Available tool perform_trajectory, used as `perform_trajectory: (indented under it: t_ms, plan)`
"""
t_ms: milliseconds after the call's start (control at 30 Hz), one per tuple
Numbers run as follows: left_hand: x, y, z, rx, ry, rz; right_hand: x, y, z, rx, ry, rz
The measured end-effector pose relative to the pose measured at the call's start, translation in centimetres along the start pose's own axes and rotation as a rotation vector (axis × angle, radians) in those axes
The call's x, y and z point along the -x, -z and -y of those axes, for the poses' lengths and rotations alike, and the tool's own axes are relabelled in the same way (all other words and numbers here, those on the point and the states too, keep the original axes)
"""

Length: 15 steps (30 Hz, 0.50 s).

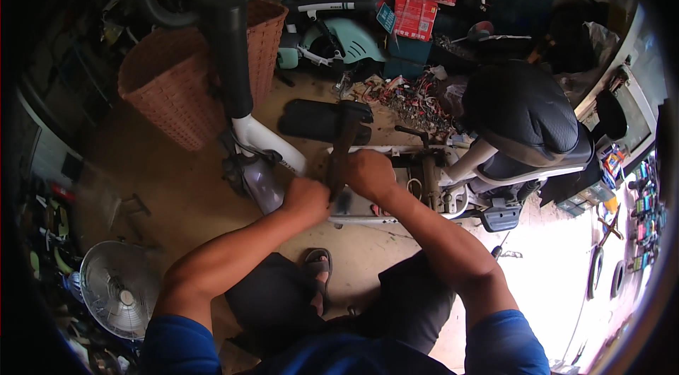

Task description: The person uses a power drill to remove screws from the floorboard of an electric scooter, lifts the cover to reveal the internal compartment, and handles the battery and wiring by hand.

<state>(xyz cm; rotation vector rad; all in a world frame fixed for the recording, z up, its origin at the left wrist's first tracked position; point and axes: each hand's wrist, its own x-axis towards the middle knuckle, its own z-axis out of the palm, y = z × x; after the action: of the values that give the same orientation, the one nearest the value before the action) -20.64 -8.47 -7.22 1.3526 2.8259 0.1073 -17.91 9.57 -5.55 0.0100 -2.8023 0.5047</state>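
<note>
A dark, elongated bar-like object (pixel 344 136), blurred and hard to identify, stands up between my fists over the deck of a white electric scooter (pixel 272 149). My left hand (pixel 305 198) is closed around its lower part, just beside the white frame, and my right hand (pixel 369 174) grips it a little higher and to the right. Beneath and right of my hands the scooter's floor compartment (pixel 407 176) lies uncovered, with metal parts and cable in it. The black padded seat (pixel 520 110) is at the right. A flat black panel (pixel 304 120) lies on the ground beyond the deck.
Behind are a wicker basket (pixel 170 89), a mint scooter (pixel 346 41), red boxes (pixel 414 18) and heaped loose wires (pixel 417 96). A standing fan (pixel 120 286) is at lower left. My sandalled foot (pixel 318 272) is on the floor below. Tyres (pixel 598 272) are by the bright doorway at right.
</note>
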Motion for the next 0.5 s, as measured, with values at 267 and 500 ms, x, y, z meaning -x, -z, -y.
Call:
perform_trajectory:
  t_ms: [267, 500]
  plan:
    - [-1.9, 1.4, 0.1, -0.014, 0.04, -0.148, -2.9, 2.4, -0.4, -0.014, 0.19, 0.03]
    - [-7.2, 2.0, 0.0, 0.06, 0.157, -0.309, -10.3, -5.9, -8.3, 0.19, 0.362, -0.107]
